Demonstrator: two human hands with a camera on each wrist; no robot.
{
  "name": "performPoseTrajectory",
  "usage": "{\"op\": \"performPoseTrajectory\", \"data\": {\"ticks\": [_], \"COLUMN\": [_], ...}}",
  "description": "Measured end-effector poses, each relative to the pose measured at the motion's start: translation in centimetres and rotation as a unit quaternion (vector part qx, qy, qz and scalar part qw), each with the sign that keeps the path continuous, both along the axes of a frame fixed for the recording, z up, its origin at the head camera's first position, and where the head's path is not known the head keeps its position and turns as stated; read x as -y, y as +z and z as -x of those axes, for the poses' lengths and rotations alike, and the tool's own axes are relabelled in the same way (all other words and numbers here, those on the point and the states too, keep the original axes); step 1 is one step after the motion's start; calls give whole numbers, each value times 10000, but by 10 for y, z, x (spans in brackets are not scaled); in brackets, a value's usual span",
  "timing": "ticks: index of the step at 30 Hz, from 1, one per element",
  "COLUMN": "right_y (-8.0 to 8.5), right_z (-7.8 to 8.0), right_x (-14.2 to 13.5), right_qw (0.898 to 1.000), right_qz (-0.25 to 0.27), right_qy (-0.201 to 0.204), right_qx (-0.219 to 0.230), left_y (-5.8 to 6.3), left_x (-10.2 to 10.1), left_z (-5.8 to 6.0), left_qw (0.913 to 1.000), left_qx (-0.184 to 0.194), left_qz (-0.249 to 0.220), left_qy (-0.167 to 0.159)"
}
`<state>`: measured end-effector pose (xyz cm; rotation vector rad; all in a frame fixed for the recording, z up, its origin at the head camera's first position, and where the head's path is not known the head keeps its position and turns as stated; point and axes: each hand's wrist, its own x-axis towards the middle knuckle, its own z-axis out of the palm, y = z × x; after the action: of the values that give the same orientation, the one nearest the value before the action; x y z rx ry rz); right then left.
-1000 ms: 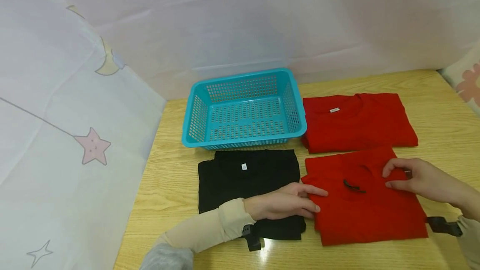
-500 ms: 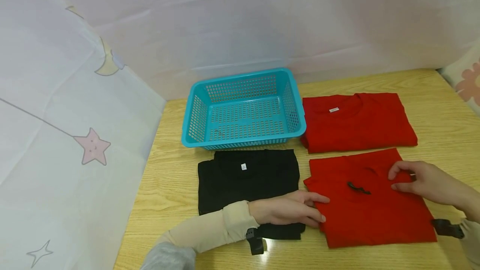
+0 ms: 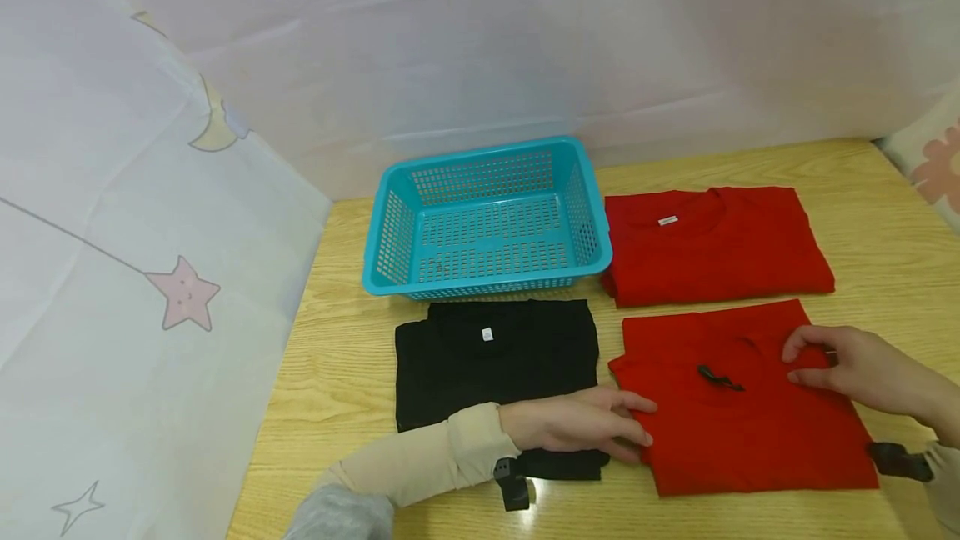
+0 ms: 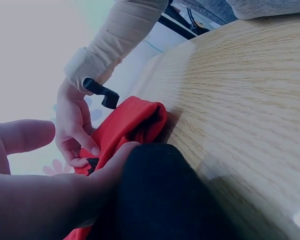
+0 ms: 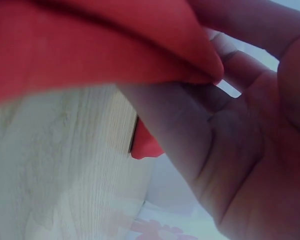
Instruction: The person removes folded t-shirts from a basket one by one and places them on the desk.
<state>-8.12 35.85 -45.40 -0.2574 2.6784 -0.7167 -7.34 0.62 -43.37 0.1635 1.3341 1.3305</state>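
A folded red T-shirt, with a small black strip near its neckline, lies at the near right. At its left edge my left hand touches the cloth with fairly straight fingers; two fingertips are over the red fabric. My right hand holds the opposite edge. In the right wrist view the red cloth passes between the fingers of that hand. A folded black T-shirt with a white label is partly covered by the left hand and forearm.
Behind the black T-shirt stands a turquoise basket with nothing in it. Another folded red T-shirt lies to its right, touching or close to the basket. A pale printed sheet hangs behind the wooden table.
The near red T-shirt has slid slightly right and toward me, away from the black one. Both hands have moved along with it. The basket and other T-shirts stay put.
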Motion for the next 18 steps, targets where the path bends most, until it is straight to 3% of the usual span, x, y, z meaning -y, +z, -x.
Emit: {"op": "performPoseTrajectory", "data": {"ticks": [18], "right_y": [-1], "right_z": [1], "right_x": [1], "right_qw": [9999], "right_qz": [-67], "right_qy": [-79], "right_qx": [73], "left_y": [-4], "left_x": [-2], "left_z": [-3], "left_qw": [9999], "left_qx": [-80], "left_qz": [73], "left_qy": [-116]}}
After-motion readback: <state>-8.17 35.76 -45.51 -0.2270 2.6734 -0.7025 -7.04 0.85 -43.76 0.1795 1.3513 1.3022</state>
